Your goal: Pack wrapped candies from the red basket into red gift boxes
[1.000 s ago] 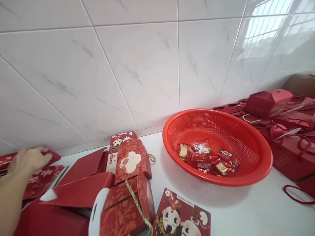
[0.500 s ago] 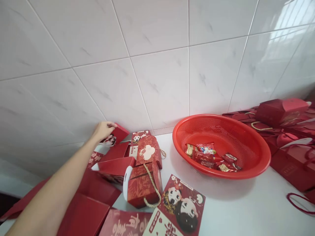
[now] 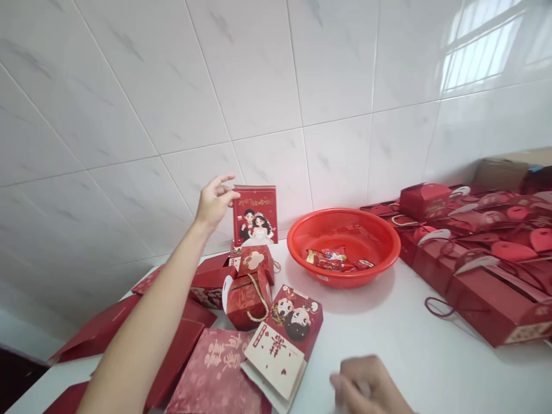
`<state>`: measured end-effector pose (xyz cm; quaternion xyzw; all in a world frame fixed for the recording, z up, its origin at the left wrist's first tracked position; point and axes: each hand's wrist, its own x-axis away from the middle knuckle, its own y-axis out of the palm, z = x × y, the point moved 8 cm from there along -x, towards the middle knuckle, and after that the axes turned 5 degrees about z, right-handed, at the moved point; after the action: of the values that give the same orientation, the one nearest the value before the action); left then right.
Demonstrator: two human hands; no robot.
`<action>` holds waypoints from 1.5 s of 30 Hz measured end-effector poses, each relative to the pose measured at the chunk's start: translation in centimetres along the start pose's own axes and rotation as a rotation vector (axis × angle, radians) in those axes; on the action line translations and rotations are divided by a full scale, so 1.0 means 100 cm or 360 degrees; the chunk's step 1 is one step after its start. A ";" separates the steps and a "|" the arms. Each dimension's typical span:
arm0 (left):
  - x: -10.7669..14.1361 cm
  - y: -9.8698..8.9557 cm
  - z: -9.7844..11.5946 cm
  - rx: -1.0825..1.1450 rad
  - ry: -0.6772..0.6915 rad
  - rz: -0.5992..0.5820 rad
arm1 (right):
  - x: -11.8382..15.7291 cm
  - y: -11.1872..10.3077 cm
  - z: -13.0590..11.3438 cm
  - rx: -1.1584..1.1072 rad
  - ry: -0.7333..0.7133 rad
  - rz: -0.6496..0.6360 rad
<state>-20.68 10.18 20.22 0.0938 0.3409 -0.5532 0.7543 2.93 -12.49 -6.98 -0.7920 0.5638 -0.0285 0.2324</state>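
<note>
Left hand (image 3: 214,201): the forearm rises diagonally from the near left edge towards the wall, the wrist slightly bent. The thumb and fingers pinch the upper left corner of a bride-and-groom carton (image 3: 256,215), with the index finger extended above the thumb. The carton, a flat-faced red rectangle with gold lettering, stands upright before the glossy, grey-veined tiled wall (image 3: 267,86), behind the small gift boxes.

Right hand (image 3: 368,385): low at the near edge, over the white counter (image 3: 345,330), fingers curled inward. Motion blur obscures the fingertips; whether they grip anything cannot be told.

Centre: a flower-label box (image 3: 255,260) lies directly beyond a cord-handled box (image 3: 245,302), whose handle is a twisted cream cord. Nearer, a couple-print box (image 3: 297,316) of printed red card bears a cream panel at its near end; to its left lies a pinkish-red package (image 3: 215,368) with pale characters. Folded and open red cartons (image 3: 172,351) spread across the left side, partly hidden by the forearm.

Right of the carton: a round, perforated red plastic basket (image 3: 345,218) with a smooth rolled rim contains shiny wrapped sweets (image 3: 330,259). At far right, glossy red gift boxes (image 3: 470,287) with rounded flaps and dark red cords are crowded together.
</note>
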 end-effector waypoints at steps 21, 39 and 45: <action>0.198 0.118 0.069 -0.0457 0.0047 -0.1432 | -0.020 -0.101 0.019 -0.0344 -0.0030 0.0280; 0.227 0.138 -0.005 0.0023 -0.0733 -0.1926 | -0.018 -0.090 0.012 -0.0115 0.0011 -0.0216; 0.222 0.132 0.008 0.0084 -0.0539 -0.2048 | -0.047 -0.158 -0.023 -0.0073 -0.0052 -0.0006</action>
<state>-5.08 -2.47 3.95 -0.1982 0.1921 -0.9083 0.3142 14.37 -4.98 2.41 -0.7986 0.5589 -0.0029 0.2233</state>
